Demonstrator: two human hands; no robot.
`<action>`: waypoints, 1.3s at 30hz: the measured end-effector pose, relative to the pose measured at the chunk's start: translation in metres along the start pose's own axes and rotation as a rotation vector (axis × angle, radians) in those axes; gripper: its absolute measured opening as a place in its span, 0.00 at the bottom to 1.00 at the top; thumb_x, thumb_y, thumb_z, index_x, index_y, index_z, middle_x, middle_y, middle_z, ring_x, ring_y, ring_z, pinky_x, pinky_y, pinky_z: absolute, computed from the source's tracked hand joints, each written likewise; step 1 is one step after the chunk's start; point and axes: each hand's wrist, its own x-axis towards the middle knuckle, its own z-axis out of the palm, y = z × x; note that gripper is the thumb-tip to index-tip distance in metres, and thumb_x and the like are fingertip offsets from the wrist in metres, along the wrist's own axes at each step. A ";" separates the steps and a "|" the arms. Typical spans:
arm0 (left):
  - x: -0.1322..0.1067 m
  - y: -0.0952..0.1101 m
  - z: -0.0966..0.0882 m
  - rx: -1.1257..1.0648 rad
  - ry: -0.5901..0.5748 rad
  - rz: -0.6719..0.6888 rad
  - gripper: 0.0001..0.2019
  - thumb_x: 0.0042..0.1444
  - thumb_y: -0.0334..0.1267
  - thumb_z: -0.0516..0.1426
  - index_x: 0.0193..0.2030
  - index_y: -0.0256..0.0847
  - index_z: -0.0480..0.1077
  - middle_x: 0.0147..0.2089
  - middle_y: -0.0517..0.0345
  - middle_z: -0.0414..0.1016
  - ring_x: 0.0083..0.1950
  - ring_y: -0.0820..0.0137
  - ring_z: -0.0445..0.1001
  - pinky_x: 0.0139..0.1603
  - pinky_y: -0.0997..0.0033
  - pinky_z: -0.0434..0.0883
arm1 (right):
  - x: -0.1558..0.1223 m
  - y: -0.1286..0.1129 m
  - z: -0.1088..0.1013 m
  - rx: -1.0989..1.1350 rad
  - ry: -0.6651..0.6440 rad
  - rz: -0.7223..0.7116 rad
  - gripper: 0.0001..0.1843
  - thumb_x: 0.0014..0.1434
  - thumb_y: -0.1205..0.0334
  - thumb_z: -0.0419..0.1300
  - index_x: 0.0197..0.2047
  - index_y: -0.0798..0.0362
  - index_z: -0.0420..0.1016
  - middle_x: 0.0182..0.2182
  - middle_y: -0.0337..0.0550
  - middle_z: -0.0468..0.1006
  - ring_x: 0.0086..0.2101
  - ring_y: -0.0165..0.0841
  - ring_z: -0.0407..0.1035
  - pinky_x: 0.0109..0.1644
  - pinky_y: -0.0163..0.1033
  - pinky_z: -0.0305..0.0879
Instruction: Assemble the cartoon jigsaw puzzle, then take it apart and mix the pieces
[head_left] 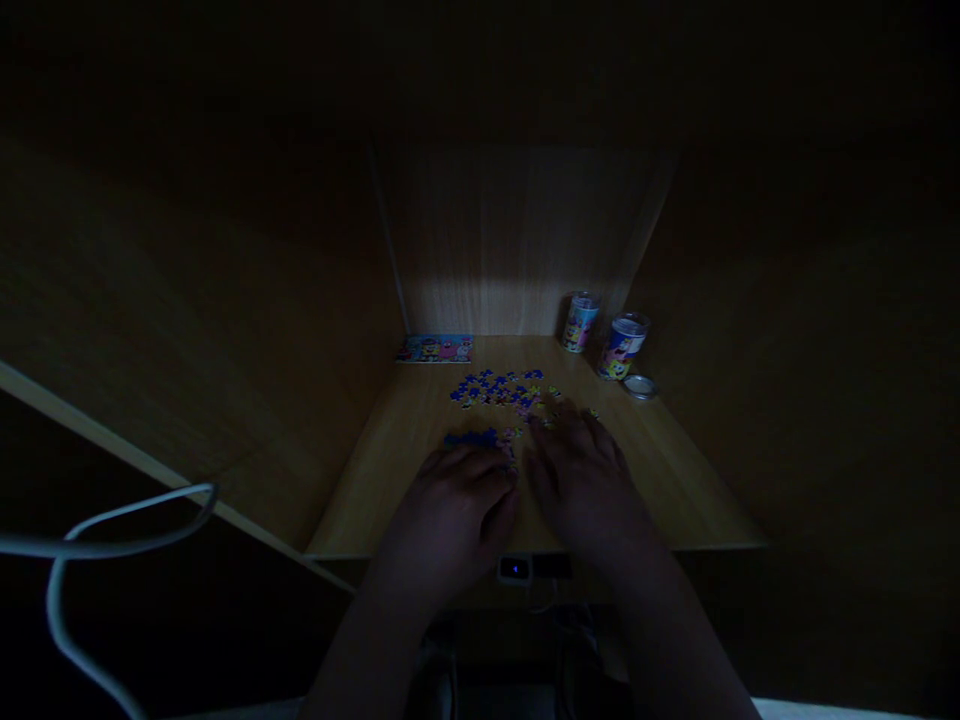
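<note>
Puzzle pieces (501, 381) mostly beyond both hands (459, 495) (583, 475)

Loose, mostly blue puzzle pieces (496, 392) on wooden surface (675, 490)

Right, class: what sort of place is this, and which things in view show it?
Probably a dim wooden cubicle or desk nook: a back panel and side panels enclose a worktop, where puzzle pieces lie spread out.

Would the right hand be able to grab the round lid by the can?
Probably yes: the right hand seems close, and the round lid lies in front of the nearer can, with nothing standing between hand and lid.
</note>
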 end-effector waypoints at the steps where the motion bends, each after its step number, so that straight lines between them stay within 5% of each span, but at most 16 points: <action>1: 0.000 0.000 0.000 -0.008 -0.009 0.008 0.09 0.71 0.35 0.58 0.51 0.46 0.80 0.56 0.55 0.83 0.57 0.57 0.78 0.61 0.45 0.74 | 0.000 -0.001 0.000 0.002 0.003 0.009 0.27 0.73 0.57 0.57 0.72 0.44 0.70 0.76 0.53 0.61 0.74 0.58 0.52 0.73 0.73 0.57; 9: -0.002 0.001 -0.003 -0.034 -0.048 0.036 0.09 0.72 0.34 0.57 0.49 0.47 0.81 0.52 0.56 0.84 0.53 0.59 0.79 0.59 0.47 0.74 | -0.002 -0.001 -0.002 0.013 -0.089 -0.061 0.23 0.73 0.60 0.56 0.68 0.44 0.76 0.77 0.51 0.60 0.76 0.57 0.48 0.76 0.72 0.53; 15: -0.002 0.001 -0.002 -0.043 -0.049 0.024 0.10 0.73 0.35 0.57 0.51 0.46 0.80 0.52 0.57 0.85 0.54 0.59 0.80 0.62 0.47 0.74 | -0.001 -0.006 -0.005 0.006 -0.109 -0.026 0.30 0.74 0.59 0.53 0.77 0.45 0.65 0.78 0.52 0.58 0.77 0.55 0.47 0.77 0.71 0.51; 23: -0.001 0.001 0.001 -0.088 0.013 0.001 0.12 0.71 0.32 0.58 0.57 0.44 0.79 0.59 0.54 0.84 0.59 0.59 0.81 0.64 0.48 0.77 | 0.004 0.003 -0.005 0.136 -0.086 -0.096 0.13 0.71 0.63 0.56 0.52 0.49 0.81 0.68 0.52 0.73 0.72 0.49 0.60 0.76 0.66 0.57; 34: -0.002 0.000 0.001 -0.129 -0.020 0.012 0.08 0.71 0.32 0.58 0.47 0.44 0.80 0.52 0.53 0.83 0.55 0.60 0.80 0.61 0.51 0.78 | 0.004 -0.001 -0.006 0.147 -0.085 -0.077 0.16 0.70 0.63 0.58 0.58 0.52 0.78 0.65 0.54 0.76 0.68 0.50 0.64 0.74 0.64 0.61; 39: -0.004 0.001 0.000 -0.160 -0.032 0.012 0.08 0.71 0.33 0.58 0.47 0.45 0.80 0.52 0.54 0.83 0.53 0.62 0.81 0.59 0.55 0.79 | 0.005 -0.002 -0.008 0.186 -0.111 -0.066 0.10 0.68 0.65 0.59 0.50 0.51 0.79 0.61 0.55 0.77 0.65 0.50 0.66 0.72 0.63 0.63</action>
